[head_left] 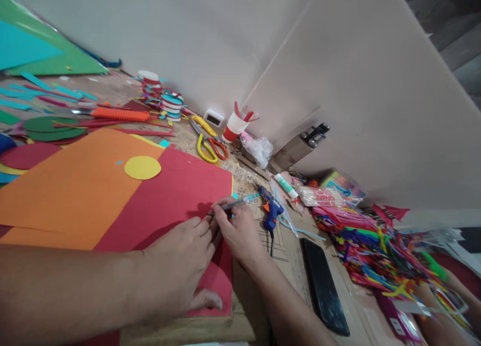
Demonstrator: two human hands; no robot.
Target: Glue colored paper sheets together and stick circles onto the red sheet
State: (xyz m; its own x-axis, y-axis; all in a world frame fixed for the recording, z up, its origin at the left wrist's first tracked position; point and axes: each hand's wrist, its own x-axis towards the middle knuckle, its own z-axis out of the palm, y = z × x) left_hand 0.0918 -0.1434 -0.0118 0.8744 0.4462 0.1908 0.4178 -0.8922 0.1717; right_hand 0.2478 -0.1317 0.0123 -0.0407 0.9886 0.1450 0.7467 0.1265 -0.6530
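A pen (236, 202) with a clear barrel is in my right hand (240, 230), its fingers closed round it near the tip. My left hand (180, 266) rests on the red sheet (169, 185), its thumb apart from the fingers and its fingertips close beside the pen tip. What lies under those fingertips is hidden. An orange sheet (71, 185) overlaps the red one on the left. On top, near where the two meet, is a yellow paper oval (143, 167). The pen tip itself is covered by my fingers.
Beyond the sheets are scissors (206, 148), a cup (236, 127) and a white clock (214, 118). To the right are a blue glue gun (271, 210), a black phone (323, 286) and many pipe cleaners (368, 250). A cutter (120, 114) and green ovals (54, 128) lie left.
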